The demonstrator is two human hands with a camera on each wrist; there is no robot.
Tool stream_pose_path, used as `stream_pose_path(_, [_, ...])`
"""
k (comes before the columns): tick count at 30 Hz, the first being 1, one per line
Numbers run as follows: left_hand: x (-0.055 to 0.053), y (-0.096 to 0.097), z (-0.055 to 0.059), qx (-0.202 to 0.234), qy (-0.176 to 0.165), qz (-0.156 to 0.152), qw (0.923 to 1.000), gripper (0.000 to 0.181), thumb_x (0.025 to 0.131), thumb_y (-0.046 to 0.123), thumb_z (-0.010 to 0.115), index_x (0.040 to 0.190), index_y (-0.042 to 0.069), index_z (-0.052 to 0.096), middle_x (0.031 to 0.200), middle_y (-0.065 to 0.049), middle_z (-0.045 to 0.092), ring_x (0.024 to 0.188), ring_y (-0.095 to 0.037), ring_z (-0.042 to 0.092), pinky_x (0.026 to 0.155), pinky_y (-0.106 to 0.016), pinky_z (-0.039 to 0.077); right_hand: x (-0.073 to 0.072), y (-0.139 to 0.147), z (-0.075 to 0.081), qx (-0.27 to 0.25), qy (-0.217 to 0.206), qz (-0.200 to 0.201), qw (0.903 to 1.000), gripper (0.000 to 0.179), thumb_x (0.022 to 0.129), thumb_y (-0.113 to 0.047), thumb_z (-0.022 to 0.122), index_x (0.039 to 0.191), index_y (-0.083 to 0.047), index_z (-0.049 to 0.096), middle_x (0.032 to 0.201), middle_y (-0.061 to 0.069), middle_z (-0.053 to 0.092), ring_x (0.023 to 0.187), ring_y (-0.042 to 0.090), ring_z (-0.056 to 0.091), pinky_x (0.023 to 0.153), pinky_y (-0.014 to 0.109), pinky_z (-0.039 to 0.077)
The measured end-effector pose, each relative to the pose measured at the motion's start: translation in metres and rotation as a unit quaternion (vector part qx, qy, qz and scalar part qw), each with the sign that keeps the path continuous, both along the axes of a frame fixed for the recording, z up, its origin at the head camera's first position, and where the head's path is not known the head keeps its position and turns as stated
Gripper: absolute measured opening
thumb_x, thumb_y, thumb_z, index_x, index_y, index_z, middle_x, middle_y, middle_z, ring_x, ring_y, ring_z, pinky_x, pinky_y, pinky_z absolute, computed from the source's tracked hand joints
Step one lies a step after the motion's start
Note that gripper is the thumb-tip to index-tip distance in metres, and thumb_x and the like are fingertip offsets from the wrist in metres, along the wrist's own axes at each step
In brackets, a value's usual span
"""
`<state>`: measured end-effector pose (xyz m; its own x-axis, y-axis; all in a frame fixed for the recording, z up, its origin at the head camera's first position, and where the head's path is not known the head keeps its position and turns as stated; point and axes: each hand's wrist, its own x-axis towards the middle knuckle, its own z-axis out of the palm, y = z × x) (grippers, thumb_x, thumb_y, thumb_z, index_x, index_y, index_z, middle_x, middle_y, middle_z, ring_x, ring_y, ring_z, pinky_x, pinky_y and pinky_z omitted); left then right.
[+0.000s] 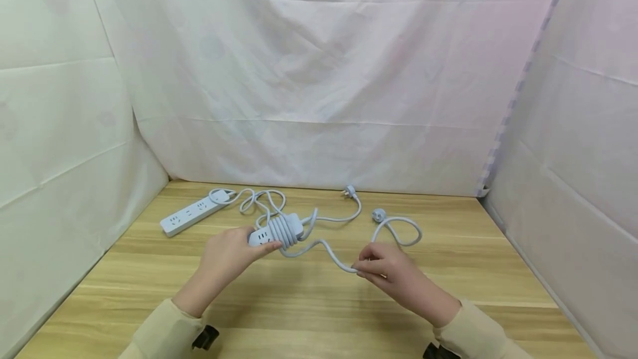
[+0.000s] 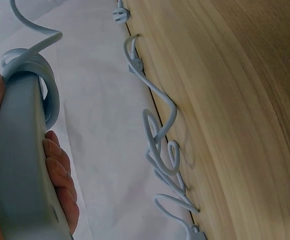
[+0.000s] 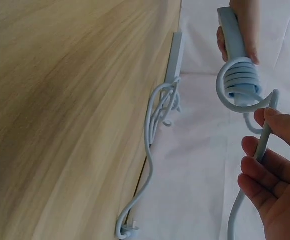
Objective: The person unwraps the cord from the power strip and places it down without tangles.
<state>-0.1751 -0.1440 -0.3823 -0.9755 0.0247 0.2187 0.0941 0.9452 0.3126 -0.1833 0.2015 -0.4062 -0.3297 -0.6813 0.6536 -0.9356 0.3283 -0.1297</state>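
My left hand (image 1: pixel 229 251) grips one end of a white power strip (image 2: pixel 20 160), with the thumb along one side and the fingers curled round the other. Several turns of the strip's own cord (image 1: pixel 283 231) wrap its far end, seen side by side in the right wrist view. Between thumb and fingertips, my right hand (image 1: pixel 386 267) pinches the loose cord (image 3: pixel 261 142) a short way from the strip. A slack, wavy length runs between the two hands. Beyond the right hand, the cord curves into a loop that ends at a round plug (image 1: pixel 379 215).
A second white power strip (image 1: pixel 191 215) lies at the back left of the wooden table (image 1: pixel 309 314). Its loosely tangled cord (image 1: pixel 256 197) passes behind the held strip to another plug (image 1: pixel 350 191) near the back edge. White cloth (image 1: pixel 309 71) hangs behind and at both sides.
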Motion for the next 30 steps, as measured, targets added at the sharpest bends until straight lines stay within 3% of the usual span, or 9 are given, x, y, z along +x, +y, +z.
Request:
stream_pose_path(6, [-0.002, -0.003, -0.002, 0.003, -0.007, 0.007, 0.9999, 0.072, 0.072, 0.087, 0.048, 0.079, 0.016, 0.058, 0.062, 0.001, 0.049, 0.053, -0.016, 0.045, 0.046, -0.033, 0.032, 0.006, 0.002, 0.011, -0.020, 0.019, 0.007, 0.9996, 0.028, 0.100, -0.030, 0.053, 0.100, -0.014, 0.076, 0.096, -0.002, 0.061, 0.084, 0.011, 0.052, 0.071, 0.018, 0.043])
stream_pose_path(10, [-0.003, -0.005, -0.003, 0.004, -0.014, 0.009, 0.9998, 0.074, 0.072, 0.088, 0.047, 0.079, 0.016, 0.058, 0.062, 0.001, 0.050, 0.053, -0.016, 0.045, 0.046, -0.032, 0.032, 0.007, 0.005, 0.019, -0.032, 0.025, 0.012, 0.9991, 0.029, 0.100, -0.029, 0.054, 0.099, -0.012, 0.076, 0.095, -0.001, 0.061, 0.080, 0.010, 0.052, 0.069, 0.017, 0.043])
stream_pose_path(18, [-0.004, -0.007, -0.007, -0.007, -0.020, 0.010, 0.9997, 0.072, 0.072, 0.088, 0.045, 0.073, 0.017, 0.054, 0.059, 0.001, 0.046, 0.053, -0.016, 0.043, 0.046, -0.033, 0.029, 0.006, 0.010, 0.031, -0.057, 0.018, -0.023, 0.9980, 0.036, 0.101, -0.033, 0.051, 0.100, -0.007, 0.076, 0.097, 0.000, 0.061, 0.077, 0.008, 0.050, 0.068, 0.014, 0.038])
stream_pose_path(25, [-0.001, -0.005, -0.011, -0.021, -0.012, -0.002, 0.9997, 0.072, 0.071, 0.090, 0.043, 0.067, 0.018, 0.050, 0.056, 0.003, 0.043, 0.049, -0.014, 0.039, 0.045, -0.031, 0.027, -0.001, 0.012, 0.040, -0.106, 0.055, -0.037, 0.9922, 0.027, 0.098, -0.026, 0.058, 0.097, -0.006, 0.075, 0.095, 0.003, 0.064, 0.074, 0.012, 0.053, 0.064, 0.017, 0.041])
stream_pose_path(28, [0.000, -0.004, -0.011, -0.033, -0.010, -0.006, 0.9994, 0.073, 0.070, 0.091, 0.042, 0.067, 0.018, 0.050, 0.056, 0.003, 0.044, 0.049, -0.014, 0.040, 0.045, -0.031, 0.028, -0.005, 0.015, 0.042, -0.113, 0.055, -0.057, 0.9904, 0.013, 0.091, -0.014, 0.068, 0.098, -0.006, 0.076, 0.097, 0.003, 0.064, 0.074, 0.012, 0.054, 0.064, 0.016, 0.040])
stream_pose_path(30, [0.001, -0.003, -0.011, -0.040, -0.007, -0.011, 0.9991, 0.073, 0.069, 0.091, 0.042, 0.068, 0.019, 0.051, 0.057, 0.003, 0.045, 0.050, -0.014, 0.041, 0.045, -0.031, 0.029, -0.007, 0.017, 0.043, -0.114, 0.047, -0.072, 0.9897, 0.016, 0.084, -0.003, 0.074, 0.099, -0.005, 0.076, 0.097, 0.003, 0.065, 0.075, 0.012, 0.053, 0.063, 0.015, 0.040])
